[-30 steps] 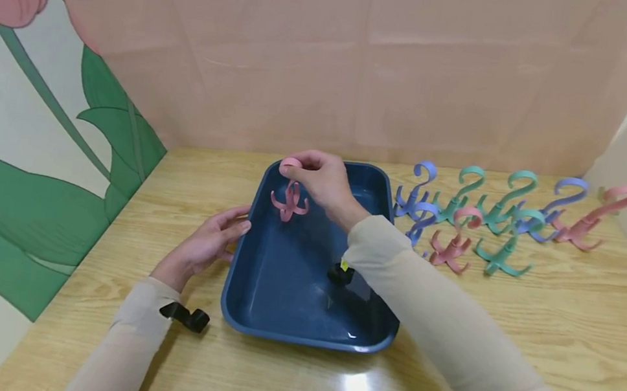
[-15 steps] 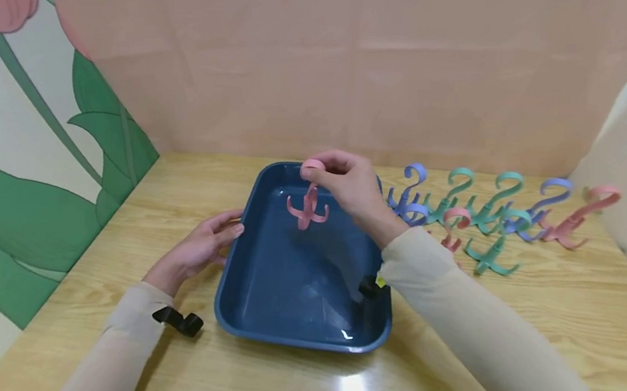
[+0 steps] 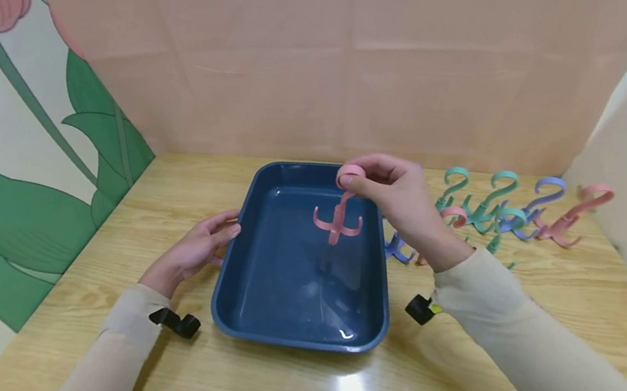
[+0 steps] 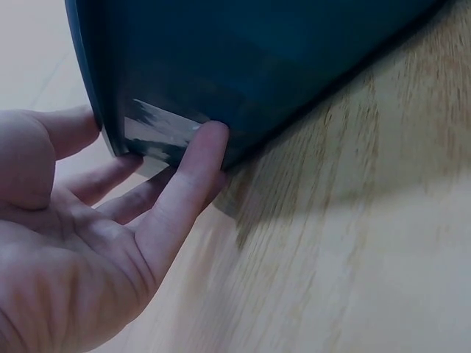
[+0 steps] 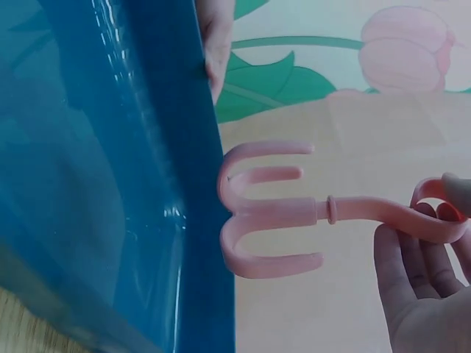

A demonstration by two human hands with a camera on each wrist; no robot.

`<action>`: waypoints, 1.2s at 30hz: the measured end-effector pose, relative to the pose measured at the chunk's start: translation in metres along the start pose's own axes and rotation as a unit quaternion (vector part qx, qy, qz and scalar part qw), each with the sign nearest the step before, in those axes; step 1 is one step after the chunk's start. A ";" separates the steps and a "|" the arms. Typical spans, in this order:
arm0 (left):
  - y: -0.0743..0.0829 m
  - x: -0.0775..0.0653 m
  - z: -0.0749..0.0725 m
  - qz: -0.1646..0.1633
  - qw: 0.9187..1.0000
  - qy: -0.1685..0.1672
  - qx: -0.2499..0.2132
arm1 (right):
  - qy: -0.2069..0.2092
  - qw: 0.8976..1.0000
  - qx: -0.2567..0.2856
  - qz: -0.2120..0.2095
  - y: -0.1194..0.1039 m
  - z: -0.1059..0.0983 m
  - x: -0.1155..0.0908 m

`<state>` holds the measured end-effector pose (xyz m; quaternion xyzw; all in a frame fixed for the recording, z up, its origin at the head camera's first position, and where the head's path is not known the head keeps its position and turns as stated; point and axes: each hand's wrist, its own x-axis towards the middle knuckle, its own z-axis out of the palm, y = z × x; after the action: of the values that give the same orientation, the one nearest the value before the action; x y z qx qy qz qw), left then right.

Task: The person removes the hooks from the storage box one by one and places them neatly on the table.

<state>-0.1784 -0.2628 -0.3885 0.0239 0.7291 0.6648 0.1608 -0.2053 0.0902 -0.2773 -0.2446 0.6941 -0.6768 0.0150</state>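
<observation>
Between thumb and fingers, my right hand (image 3: 407,197) pinches the curled top of a pink four-claw hanging hook (image 3: 336,224). The hook hangs claws down over the right part of a dark blue tray (image 3: 295,343). In the right wrist view, the hook's stem (image 5: 360,208) runs from my fingers to claws that overlap the tray rim (image 5: 213,147). My left hand (image 3: 198,250) rests against the tray's left side. In the left wrist view, its extended fingers (image 4: 184,169) touch the outer wall (image 4: 294,59), with the thumb at the rim.
Right of the tray, several more claw hooks in green, purple and pink stand on the wooden table (image 3: 555,329), among them a green hook (image 3: 488,204) and a pink hook (image 3: 572,217). My right hand hides some. A pink-beige sheet (image 3: 330,60) rises behind.
My right hand has carried the pink hook rightward across the tray, from its far left corner to its right side. My left hand has stayed at the tray's left side.
</observation>
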 end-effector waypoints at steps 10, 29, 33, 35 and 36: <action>-0.001 0.000 0.000 0.006 1.000 -0.001 0.008 | 0.008 1.000 0.028 0.005 -0.012 -0.028 -0.036; 0.000 -0.001 0.002 0.004 1.000 -0.003 0.008 | 0.038 0.992 0.100 -0.067 -0.011 -0.103 -0.112; 0.000 -0.003 0.002 0.007 1.000 -0.002 0.008 | 0.027 0.986 0.133 -0.097 -0.008 -0.124 -0.124; 0.000 -0.003 0.002 0.007 1.000 -0.002 0.009 | 0.026 0.985 0.139 -0.098 -0.007 -0.133 -0.130; 0.000 -0.003 0.002 0.007 1.000 -0.003 0.009 | 0.028 0.985 0.141 -0.095 -0.008 -0.137 -0.133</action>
<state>-0.1747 -0.2621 -0.3877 0.0321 0.7343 0.6593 0.1582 -0.1338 0.2665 -0.2998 -0.2863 0.5657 -0.7725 -0.0348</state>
